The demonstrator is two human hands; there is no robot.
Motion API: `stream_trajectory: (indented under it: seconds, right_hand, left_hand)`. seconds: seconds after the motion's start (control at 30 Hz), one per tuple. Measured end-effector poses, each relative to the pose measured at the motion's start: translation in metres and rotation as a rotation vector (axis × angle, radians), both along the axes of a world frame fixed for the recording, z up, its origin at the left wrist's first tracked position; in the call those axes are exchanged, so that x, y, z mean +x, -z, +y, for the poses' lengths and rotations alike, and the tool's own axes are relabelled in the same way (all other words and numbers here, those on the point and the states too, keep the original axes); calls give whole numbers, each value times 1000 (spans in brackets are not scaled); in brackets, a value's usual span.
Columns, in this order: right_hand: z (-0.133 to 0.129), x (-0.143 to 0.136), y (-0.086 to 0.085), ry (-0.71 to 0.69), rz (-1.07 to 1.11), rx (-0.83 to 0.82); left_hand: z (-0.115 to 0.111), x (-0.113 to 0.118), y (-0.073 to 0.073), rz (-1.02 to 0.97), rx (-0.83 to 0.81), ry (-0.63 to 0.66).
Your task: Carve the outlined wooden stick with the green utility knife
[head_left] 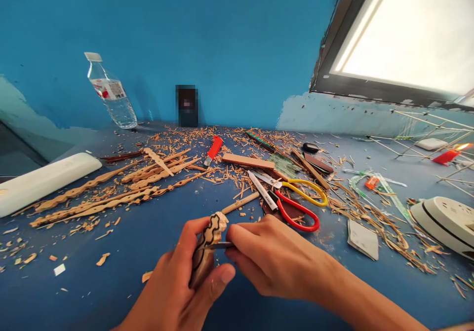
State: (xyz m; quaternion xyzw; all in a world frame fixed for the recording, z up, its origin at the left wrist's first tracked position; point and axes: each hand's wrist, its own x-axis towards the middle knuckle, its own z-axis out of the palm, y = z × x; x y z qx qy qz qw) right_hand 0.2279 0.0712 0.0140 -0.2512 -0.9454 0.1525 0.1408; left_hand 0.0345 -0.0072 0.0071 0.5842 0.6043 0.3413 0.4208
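Note:
At the front of the table my left hand (174, 276) is wrapped round a piece of wood (203, 259) with a dark wavy line along it and a pale, rough upper end. My right hand (274, 257) grips a thin metal blade (220, 245), whose tip touches the wood's side. Its handle is hidden inside my fist. Just beyond lie scissors (299, 210) with one red and one yellow handle, a white marker-like stick (262, 190) and a round wooden stick (240, 203).
Wavy carved wood strips (92, 193) and shavings spread over the blue table (122, 267). Behind them are a red lighter (214, 149), a water bottle (113, 94) and a flat wooden bar (248, 161). A candle (445, 157) burns at right beside a thin stick frame (425, 119).

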Motion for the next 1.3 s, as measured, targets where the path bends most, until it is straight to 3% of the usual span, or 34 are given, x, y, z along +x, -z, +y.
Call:
stream_trajectory:
  seconds: [0.23,0.33,0.43,0.53,0.57,0.67,0.73,0.87,1.07,1.3]
  right_hand:
    - [-1,4,-4,-28,98,-224]
    - [1,5,-8,-34,122,-278]
    - [4,6,-11,-113,162,-415]
    - [4,6,-10,-170,291,-550]
    - [2,6,-9,-134,333,-484]
    - [-4,5,-2,40,359,5]
    - [-10,3,4,84,318,228]
    - [-19,-3,12,76,296,278]
    - [-24,-9,12,83,297,323]
    - [-29,-10,9,151,260,483]
  left_hand:
    - [2,-3,-1,-56,-65,84]
    - [5,-7,2,-206,-108,97]
    - [7,-10,5,-349,-146,105]
    - [7,-10,4,-356,-171,54]
    - [7,-10,3,-365,-164,37]
    - [6,-8,0,-447,-164,46]
    - [5,-6,-3,-499,-161,26]
    - [0,0,-9,-522,-177,-57]
    - [-5,5,-9,-528,-110,-54]
    - [-6,-1,-5,-246,78,-12]
